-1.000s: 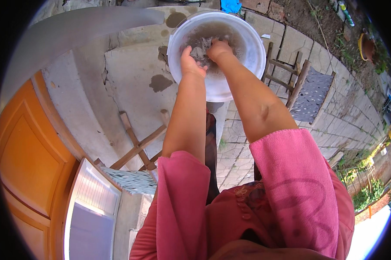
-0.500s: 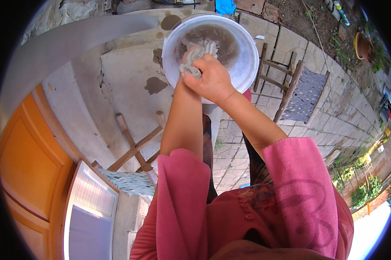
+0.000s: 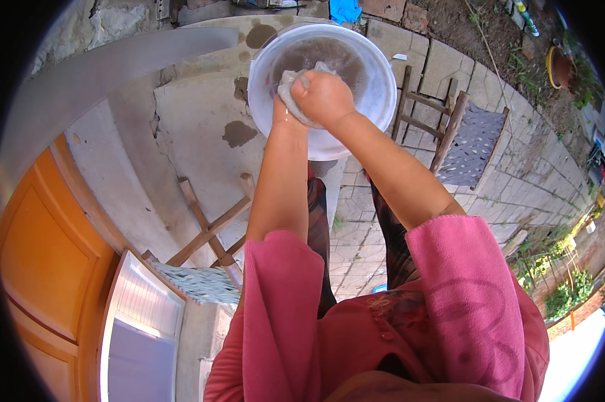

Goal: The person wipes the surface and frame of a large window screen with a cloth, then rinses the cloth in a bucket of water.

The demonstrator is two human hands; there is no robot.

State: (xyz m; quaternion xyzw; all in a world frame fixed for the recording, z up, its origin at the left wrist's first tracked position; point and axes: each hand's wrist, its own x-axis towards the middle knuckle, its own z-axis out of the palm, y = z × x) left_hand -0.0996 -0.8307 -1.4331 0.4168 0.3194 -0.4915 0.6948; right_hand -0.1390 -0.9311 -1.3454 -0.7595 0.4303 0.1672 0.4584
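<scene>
A wet grey cloth [image 3: 289, 90] is bunched up over a white bucket [image 3: 376, 110] of murky brownish water [image 3: 322, 53]. My right hand [image 3: 326, 97] is closed in a fist round the cloth, knuckles up. Beneath the cloth, my left hand [image 3: 280, 112] grips it from the other side; most of its fingers are hidden by the cloth and the right hand. Both wrists come together above the bucket's near rim. White drops show by my left wrist. Both forearms are bare below pushed-up pink sleeves.
Right of the bucket stands a wooden stool [image 3: 473, 144] with a woven seat. Another wooden-legged stool [image 3: 198, 281] is at the left, near an orange door [image 3: 51, 248]. Wet patches [image 3: 238, 134] mark the concrete. A blue plastic piece [image 3: 345, 10] lies beyond the bucket.
My right fist has turned over the cloth and now covers more of it. The cloth is squeezed tighter and sags lower under the right hand. The bucket stays in place.
</scene>
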